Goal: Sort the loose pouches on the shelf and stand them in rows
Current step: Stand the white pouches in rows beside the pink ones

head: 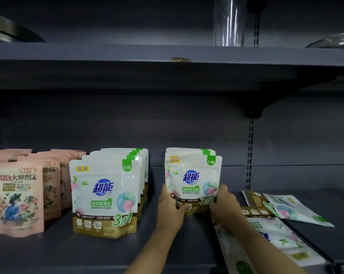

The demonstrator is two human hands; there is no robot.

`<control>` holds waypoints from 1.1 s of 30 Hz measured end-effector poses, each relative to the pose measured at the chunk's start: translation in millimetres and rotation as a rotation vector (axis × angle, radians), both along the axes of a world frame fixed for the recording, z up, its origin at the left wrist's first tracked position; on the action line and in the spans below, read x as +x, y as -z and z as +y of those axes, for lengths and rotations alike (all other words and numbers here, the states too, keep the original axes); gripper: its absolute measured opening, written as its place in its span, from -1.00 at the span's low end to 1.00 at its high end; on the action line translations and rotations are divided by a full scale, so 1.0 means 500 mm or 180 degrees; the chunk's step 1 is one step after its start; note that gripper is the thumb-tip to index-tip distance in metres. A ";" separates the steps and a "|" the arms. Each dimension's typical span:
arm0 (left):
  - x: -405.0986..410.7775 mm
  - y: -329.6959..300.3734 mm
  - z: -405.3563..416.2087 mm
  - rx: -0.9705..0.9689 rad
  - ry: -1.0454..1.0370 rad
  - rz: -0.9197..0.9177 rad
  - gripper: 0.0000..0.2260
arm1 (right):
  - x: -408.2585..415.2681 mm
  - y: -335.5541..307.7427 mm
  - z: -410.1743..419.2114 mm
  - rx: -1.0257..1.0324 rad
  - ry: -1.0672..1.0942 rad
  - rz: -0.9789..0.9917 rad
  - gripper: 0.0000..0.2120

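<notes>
While upright, glossy white pouch [193, 178] meets both grips.

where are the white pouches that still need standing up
In the head view they lie flat at the shelf's right end, beside the right hand and right of the short row both hands hold.

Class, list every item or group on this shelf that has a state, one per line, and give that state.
Pink pouches: upright, in rows.
Left white pouch row: upright, filed front to back.
Held white pouches: upright, gripped at both lower corners.
Loose white pouches: lying flat, unsorted.
Left hand: gripping.
Right hand: gripping.
</notes>
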State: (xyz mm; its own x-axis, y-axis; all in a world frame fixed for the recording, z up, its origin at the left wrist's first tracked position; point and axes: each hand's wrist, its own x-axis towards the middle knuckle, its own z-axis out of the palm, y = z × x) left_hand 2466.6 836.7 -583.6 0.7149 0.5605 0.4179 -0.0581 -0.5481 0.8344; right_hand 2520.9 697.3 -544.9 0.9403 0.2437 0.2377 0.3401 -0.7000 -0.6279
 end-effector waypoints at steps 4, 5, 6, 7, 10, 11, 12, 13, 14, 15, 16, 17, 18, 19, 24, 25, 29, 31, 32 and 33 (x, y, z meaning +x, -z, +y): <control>-0.029 -0.027 -0.022 0.0592 -0.0644 -0.0154 -0.15 | -0.003 -0.011 -0.020 0.0092 0.0153 -0.0197 -0.71; -0.039 -0.035 -0.030 0.0896 -0.0845 -0.0391 -0.24 | -0.005 -0.015 -0.029 0.0044 0.0189 -0.0297 -0.71; -0.044 -0.040 -0.036 0.1198 -0.0992 -0.0656 -0.36 | -0.006 -0.020 -0.039 -0.0011 0.0220 -0.0394 -0.71; -0.046 -0.044 -0.043 0.1465 -0.1079 -0.0908 -0.49 | -0.006 -0.025 -0.050 -0.0061 0.0252 -0.0468 -0.71; -0.044 -0.052 -0.083 0.1939 -0.0655 -0.1144 -0.73 | -0.004 -0.039 -0.088 -0.0179 0.0342 -0.0531 -0.67; -0.040 -0.055 -0.100 0.1975 -0.0394 -0.0990 -0.76 | -0.004 -0.044 -0.100 -0.0181 0.0357 -0.0519 -0.67; -0.034 -0.056 -0.116 0.1958 -0.0124 -0.0776 -0.76 | -0.001 -0.046 -0.113 -0.0176 0.0369 -0.0499 -0.68; -0.022 -0.056 -0.131 0.1923 0.0122 -0.0528 -0.73 | 0.000 -0.048 -0.125 -0.0186 0.0374 -0.0486 -0.69; -0.008 -0.055 -0.144 0.1892 0.0305 -0.0268 -0.69 | 0.001 -0.047 -0.136 -0.0220 0.0378 -0.0476 -0.71; 0.005 -0.056 -0.158 0.1856 0.0433 -0.0001 -0.66 | 0.002 -0.046 -0.148 -0.0258 0.0380 -0.0488 -0.74; 0.017 -0.058 -0.171 0.1785 0.0531 0.0233 -0.64 | 0.003 -0.043 -0.160 -0.0281 0.0390 -0.0512 -0.78; 0.026 -0.061 -0.182 0.1674 0.0627 0.0409 -0.65 | 0.005 -0.039 -0.171 -0.0281 0.0401 -0.0532 -0.81; 0.033 -0.065 -0.193 0.1541 0.0747 0.0546 -0.67 | 0.005 -0.035 -0.182 -0.0276 0.0418 -0.0532 -0.84; 0.039 -0.070 -0.204 0.1410 0.0902 0.0674 -0.68 | 0.003 -0.033 -0.193 -0.0288 0.0438 -0.0520 -0.86; 0.058 -0.095 -0.235 0.1248 0.1443 0.1387 -0.63 | -0.016 -0.037 -0.247 -0.0255 0.0370 -0.0611 -0.90; 0.061 -0.095 -0.239 0.1314 0.1407 0.1539 -0.61 | -0.020 -0.038 -0.257 -0.0177 0.0372 -0.0651 -0.84; 0.061 -0.091 -0.254 0.1363 0.1210 0.1780 -0.63 | -0.024 -0.038 -0.294 0.0112 0.0516 -0.0794 -0.68; 0.054 -0.097 -0.253 0.1169 0.1188 0.1537 -0.73 | -0.024 -0.040 -0.314 0.0389 0.0662 -0.0874 -0.70; 0.049 -0.101 -0.251 0.1051 0.1197 0.1390 -0.78 | -0.026 -0.042 -0.322 0.0559 0.0734 -0.0889 -0.71; 0.039 -0.108 -0.250 0.0925 0.1231 0.1244 -0.82 | -0.027 -0.046 -0.330 0.0731 0.0802 -0.0908 -0.72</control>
State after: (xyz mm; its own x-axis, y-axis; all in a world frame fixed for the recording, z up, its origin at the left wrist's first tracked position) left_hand 2486.0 711.8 -529.5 0.9744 0.1331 0.1811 -0.0182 -0.7564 0.6538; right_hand 2507.6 532.5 -522.1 0.8525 -0.0741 0.5175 0.3590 -0.6366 -0.6826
